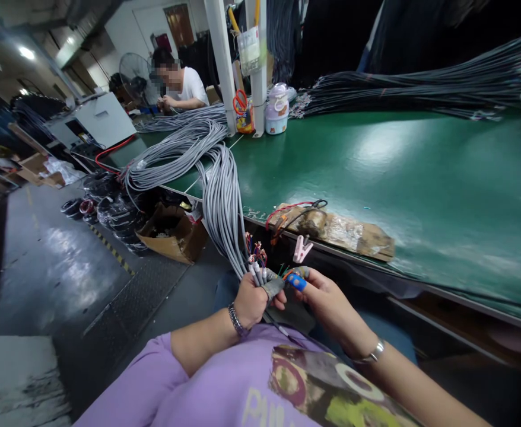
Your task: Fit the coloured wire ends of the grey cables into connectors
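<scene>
My left hand is closed round the ends of several grey cables, with grey wrapping on its thumb or finger. Above the fist, stripped ends with thin coloured wires fan out. Close by on the right, my right hand pinches thin orange and green wires between thumb and finger. Blue tape covers the right thumb, and a grey wrap covers a fingertip. The cables run from the left fist up over the table edge. How the pinched wires join the held cables is hidden by the fingers.
A wooden board with wires lies along the edge of the green table, beside a pink clip. Coiled grey cables, a purple bottle and black cable bundles lie farther back. Another person sits beyond. A cardboard box is below left.
</scene>
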Tool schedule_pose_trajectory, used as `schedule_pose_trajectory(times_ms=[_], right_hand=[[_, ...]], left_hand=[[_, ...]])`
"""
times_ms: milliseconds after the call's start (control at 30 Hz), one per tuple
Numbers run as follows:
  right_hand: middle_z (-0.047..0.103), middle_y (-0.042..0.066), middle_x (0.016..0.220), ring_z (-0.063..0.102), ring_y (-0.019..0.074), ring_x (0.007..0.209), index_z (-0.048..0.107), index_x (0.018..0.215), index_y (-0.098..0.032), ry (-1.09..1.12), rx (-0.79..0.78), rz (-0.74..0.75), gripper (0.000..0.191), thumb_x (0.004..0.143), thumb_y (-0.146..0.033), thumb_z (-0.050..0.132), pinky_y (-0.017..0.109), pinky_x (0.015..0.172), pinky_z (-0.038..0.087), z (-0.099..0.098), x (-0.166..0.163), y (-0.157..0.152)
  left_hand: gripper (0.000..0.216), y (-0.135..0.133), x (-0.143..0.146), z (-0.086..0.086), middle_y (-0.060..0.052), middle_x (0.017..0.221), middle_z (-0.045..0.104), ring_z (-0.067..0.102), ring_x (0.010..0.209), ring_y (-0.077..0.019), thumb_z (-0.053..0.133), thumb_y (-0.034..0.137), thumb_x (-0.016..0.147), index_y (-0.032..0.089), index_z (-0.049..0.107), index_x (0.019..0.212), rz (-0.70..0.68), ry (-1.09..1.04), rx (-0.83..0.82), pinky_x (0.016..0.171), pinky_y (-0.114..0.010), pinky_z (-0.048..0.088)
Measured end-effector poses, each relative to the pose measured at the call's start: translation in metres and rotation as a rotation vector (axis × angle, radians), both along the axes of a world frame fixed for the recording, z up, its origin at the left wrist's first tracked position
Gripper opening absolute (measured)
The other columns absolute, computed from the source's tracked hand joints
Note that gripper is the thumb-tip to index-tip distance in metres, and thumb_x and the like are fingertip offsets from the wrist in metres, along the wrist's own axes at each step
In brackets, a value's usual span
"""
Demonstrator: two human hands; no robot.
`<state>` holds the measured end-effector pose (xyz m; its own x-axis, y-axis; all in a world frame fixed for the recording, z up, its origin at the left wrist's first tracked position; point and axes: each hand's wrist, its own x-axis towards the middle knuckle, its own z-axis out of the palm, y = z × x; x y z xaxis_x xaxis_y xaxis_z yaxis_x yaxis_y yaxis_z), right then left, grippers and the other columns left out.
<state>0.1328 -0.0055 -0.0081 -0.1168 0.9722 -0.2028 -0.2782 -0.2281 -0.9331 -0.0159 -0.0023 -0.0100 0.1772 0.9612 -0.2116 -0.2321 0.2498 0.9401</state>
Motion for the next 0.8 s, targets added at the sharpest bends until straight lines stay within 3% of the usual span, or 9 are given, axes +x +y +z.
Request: schedule_pose_trajectory(times_ms=[167,333,633,800], right_hand=[[0.056,0.0,0.06,0.043,0.0116,0.056,0.063,0.067,-0.018,-0.02,0.003,-0.042,0.028,0.064,-0.041,0.078,0.025,0.055,0.034,0.002,-0.005,0.001],[0.05,-0.002,0.055,0.039,0.0109,0.053,0.057,0.061,-0.018,0.013,0.0,-0.081,0.027,0.065,-0.039,0.075,0.025,0.052,0.032,0.001,-0.009,-0.007],[0.052,-0.002,0.059,0.043,0.0112,0.057,0.058,0.063,-0.018,-0.03,0.049,0.005,0.03,0.068,-0.043,0.075,0.024,0.055,0.037,-0.004,-0.004,-0.009],[0.059,0.002,0.068,0.049,0.0145,0.059,0.064,0.074,-0.02,0.172,-0.044,-0.04,0.041,0.074,-0.061,0.064,0.028,0.058,0.043,-0.009,0.011,0.009]], left_hand=[[0.033,-0.002,0.0,-0.002,0.0,0.051,0.058,0.052,0.039,-0.0096,0.073,0.041,0.068,0.012,0.058,0.062,-0.009,0.008,0.005,0.041,-0.021,0.043],[0.032,0.0,0.002,-0.005,0.0,0.052,0.059,0.051,0.039,-0.0088,0.073,0.042,0.069,0.012,0.061,0.069,0.089,-0.014,0.016,0.04,-0.02,0.04],[0.034,0.004,0.005,0.006,0.001,0.047,0.056,0.047,0.034,-0.0071,0.076,0.042,0.063,0.013,0.057,0.063,0.153,-0.07,-0.058,0.035,-0.018,0.036],[0.035,0.007,0.004,0.018,0.001,0.045,0.055,0.046,0.032,-0.0083,0.077,0.04,0.058,0.014,0.056,0.062,0.08,-0.12,-0.108,0.033,-0.018,0.037]])
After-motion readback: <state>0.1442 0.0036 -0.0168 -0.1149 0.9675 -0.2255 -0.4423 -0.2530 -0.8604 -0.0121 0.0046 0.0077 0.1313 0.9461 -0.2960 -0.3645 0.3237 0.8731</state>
